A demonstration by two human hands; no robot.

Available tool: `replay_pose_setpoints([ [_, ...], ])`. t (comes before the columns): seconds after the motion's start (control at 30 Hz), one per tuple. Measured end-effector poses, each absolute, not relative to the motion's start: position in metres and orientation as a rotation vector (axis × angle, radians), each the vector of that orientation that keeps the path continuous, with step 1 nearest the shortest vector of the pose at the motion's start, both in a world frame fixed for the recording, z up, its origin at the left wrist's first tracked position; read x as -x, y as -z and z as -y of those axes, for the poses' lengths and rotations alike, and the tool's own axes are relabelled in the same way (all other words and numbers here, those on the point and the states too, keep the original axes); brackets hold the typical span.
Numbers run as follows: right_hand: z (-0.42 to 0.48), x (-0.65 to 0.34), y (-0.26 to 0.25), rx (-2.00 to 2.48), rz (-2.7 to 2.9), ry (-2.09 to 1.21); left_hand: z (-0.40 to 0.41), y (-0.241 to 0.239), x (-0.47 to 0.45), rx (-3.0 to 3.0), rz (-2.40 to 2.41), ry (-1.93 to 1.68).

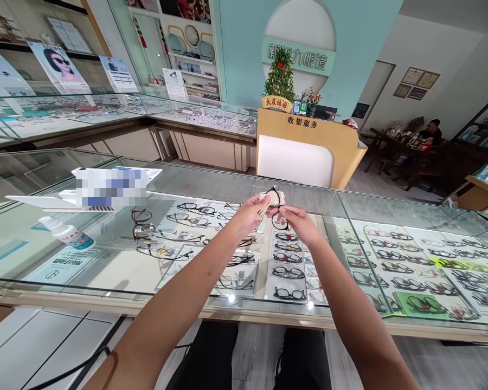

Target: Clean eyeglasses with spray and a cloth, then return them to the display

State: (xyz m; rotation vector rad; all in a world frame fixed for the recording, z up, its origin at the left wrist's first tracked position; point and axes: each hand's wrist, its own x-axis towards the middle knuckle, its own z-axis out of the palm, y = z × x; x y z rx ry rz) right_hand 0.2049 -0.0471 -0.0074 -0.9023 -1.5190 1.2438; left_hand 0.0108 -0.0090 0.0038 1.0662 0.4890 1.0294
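Note:
Above the glass counter, both hands are together in front of me. My left hand (249,215) pinches a pale cloth (275,198), its fingers closed around it. A pair of dark-rimmed eyeglasses (280,221) is between the hands, one rim against the cloth and the other hanging lower. My right hand (303,223) grips these glasses with thumb and fingers. The cloth and fingers partly cover the frame. A white spray bottle (71,234) with a blue and red label lies tilted to the left on the counter.
Several eyeglasses (168,252) sit left of my arms. More rows of frames (288,272) lie in the glass display case (117,290). A white box or folder (44,203), partly blurred, stands at the left. Beyond are a cashier desk (295,157) and a seated person (432,131).

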Motion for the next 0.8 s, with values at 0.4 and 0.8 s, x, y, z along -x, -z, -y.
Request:
replay_pose_setpoints([
  [0.4, 0.057, -0.192, -0.002, 0.911, 1.532, -1.291, 0.014, -0.004, -0.015, -1.199, -0.485, -1.125],
  [0.8, 0.051, -0.196, 0.006, 0.818, 1.406, -1.382, 0.004, -0.008, -0.003, -1.164, -0.394, -0.948],
])
